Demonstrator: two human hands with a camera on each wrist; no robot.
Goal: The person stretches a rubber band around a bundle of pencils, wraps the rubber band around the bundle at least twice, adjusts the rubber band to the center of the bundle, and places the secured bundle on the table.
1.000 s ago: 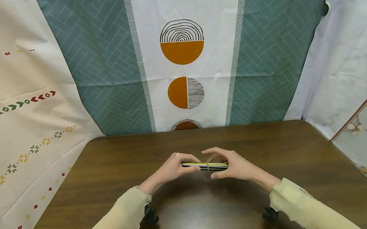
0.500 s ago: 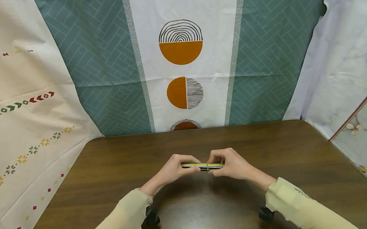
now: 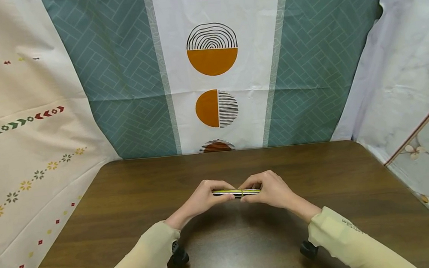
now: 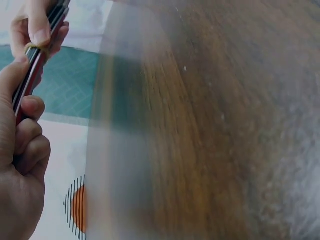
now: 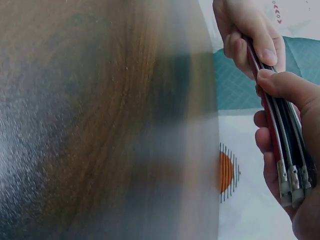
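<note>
Two hands held one bundle of pencils level above the bench.

The bundle of pencils [image 3: 237, 192] lay crosswise between both hands, just above the dark wooden bench [image 3: 127, 194] near its middle. The left hand [image 3: 204, 197] had its fingers curled round the left end, thumb pressed along the top. The right hand [image 3: 269, 190] pinched the right end, its fingertips meeting the left hand's close to a thin rubber band [image 3: 241, 193] that wrapped the bundle near its centre. The right wrist view showed metal ferrules [image 5: 292, 184] at the end by the palm. Patterned cloth [image 3: 213, 65] hung behind the bench, and pale printed sheets [image 3: 17, 140] closed off both sides.
</note>
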